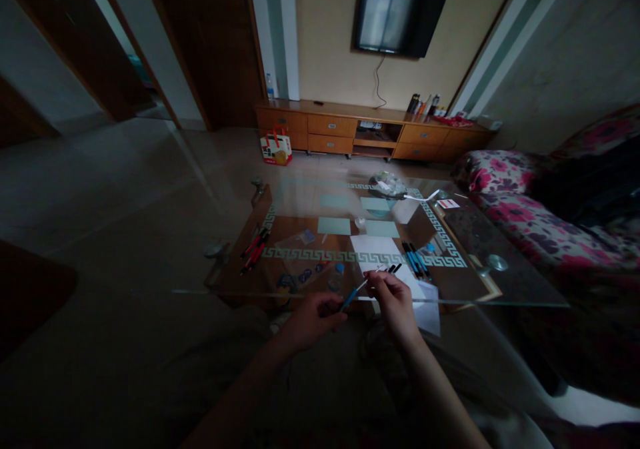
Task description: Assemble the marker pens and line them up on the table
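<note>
Near the front edge of the glass table (520, 295), my left hand (315, 317) is closed around a blue pen barrel (350, 298). My right hand (393, 297) pinches a thin whitish pen refill (362, 284) that runs in line with the barrel's upper end. Whether the refill sits inside the barrel is too small to make out. White paper (373, 249) lies just beyond my right hand, with black pen parts (395, 269) on it. Blue-and-black pens (416, 261) are grouped to the right. Red-and-black pens (255, 251) lie in a bunch at the left.
A clear plastic bag (389, 183) rests toward the table's far side, near a small red-and-white card (448, 203). Under the glass is a brown shelf with several items. A flowered sofa (530, 229) flanks the right; a TV cabinet (330, 125) and carton (276, 149) stand beyond.
</note>
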A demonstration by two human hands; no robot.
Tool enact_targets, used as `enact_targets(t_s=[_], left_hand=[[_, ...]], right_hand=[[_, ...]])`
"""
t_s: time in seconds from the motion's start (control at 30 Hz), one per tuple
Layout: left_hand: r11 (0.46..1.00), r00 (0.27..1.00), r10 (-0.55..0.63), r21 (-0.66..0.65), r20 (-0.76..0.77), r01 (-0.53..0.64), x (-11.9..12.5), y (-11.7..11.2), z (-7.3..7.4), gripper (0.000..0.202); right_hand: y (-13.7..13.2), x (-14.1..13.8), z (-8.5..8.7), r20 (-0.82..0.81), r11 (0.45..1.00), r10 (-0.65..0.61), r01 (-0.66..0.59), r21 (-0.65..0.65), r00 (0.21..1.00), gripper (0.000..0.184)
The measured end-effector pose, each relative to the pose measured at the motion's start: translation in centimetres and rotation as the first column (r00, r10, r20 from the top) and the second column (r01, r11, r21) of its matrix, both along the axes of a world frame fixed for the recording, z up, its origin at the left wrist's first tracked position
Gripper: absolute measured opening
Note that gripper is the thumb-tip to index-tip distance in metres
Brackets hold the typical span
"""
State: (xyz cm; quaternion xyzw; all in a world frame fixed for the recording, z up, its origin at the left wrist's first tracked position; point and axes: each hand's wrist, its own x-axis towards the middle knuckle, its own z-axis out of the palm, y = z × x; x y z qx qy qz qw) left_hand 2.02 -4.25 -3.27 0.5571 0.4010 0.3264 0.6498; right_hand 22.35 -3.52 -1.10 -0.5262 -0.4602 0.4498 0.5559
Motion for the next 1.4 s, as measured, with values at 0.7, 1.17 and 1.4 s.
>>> enact_targets(t_s=[0.7,1.17,1.4], left_hand=[[0.989,0.989,-0.086,0.107,-0.123,0.099,-0.2,0.1,0.9,0.022],[0.985,0.983,-0.046,0.158,-0.179,0.075,-0.7,0.1,0.7,0.023],[0.98,0.977,-0.041,0.182,-0.208,0.08,-0.6,0.1,0.9,0.026]], right_hand=[[0.2,0.1,-0.2,0.019,0.991,0.133,-0.134,0.03,0.991,0.027],[0.4,0.2,-0.8,0.059,0.985,0.173,-0.174,0.015,0.983,0.029],[0.2,0.2,-0.2,0.061,0.982,0.181,-0.184,0.051,0.982,0.026]])
